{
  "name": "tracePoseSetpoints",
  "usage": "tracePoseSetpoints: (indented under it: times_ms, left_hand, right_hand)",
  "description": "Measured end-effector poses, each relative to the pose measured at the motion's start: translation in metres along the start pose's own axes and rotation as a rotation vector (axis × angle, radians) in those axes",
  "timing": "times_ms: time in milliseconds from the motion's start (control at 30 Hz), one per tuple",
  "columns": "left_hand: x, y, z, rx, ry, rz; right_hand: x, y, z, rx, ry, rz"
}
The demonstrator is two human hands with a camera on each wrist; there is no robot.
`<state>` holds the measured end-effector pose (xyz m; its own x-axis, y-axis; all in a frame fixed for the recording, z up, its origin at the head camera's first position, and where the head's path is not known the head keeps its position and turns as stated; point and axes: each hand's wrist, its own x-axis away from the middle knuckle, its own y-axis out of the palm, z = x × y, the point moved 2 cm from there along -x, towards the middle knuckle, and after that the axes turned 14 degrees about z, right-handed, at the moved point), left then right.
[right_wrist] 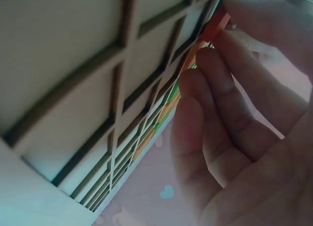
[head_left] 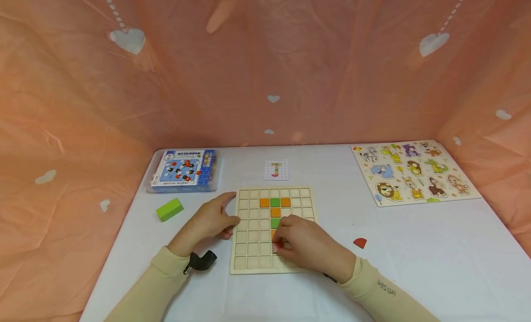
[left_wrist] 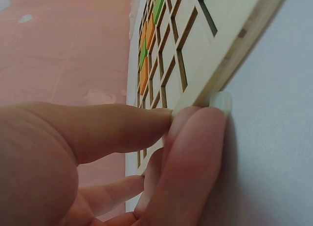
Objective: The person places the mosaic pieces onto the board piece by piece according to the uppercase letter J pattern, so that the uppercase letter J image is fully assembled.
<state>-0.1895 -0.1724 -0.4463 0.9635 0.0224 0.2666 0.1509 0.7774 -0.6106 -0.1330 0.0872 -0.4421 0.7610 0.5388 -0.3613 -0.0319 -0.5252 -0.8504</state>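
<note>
A light wooden grid board (head_left: 248,239) lies before me. My left hand (head_left: 210,220) holds its left edge, the index finger stretched toward the far corner. In the left wrist view, the fingers (left_wrist: 195,147) grip the rim. My right hand (head_left: 309,243) pinches a red tile (right_wrist: 215,26) at the board, low in the coloured column; the fingers partly hide its shape. Three tiles form a row: an orange tile (head_left: 264,202), a green tile (head_left: 275,202) and another orange tile (head_left: 286,202). More orange and green tiles run down from the middle one.
A small pattern card (head_left: 276,170) lies beyond the board. Right of the board is a red quarter-circle piece (head_left: 360,242). A green block (head_left: 169,209) and a blue-and-white boxed set (head_left: 184,170) stand left. An animal puzzle board (head_left: 415,173) lies at the far right.
</note>
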Motion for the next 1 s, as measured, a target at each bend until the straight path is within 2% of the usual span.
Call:
tracePoseSetpoints:
  times_ms: [1000]
  left_hand:
    - [-0.0018, 0.0001, -0.0015, -0.001, 0.009, -0.006]
  right_hand:
    - [-0.0014, -0.0017, 0.003, 0.016, 0.008, 0.008]
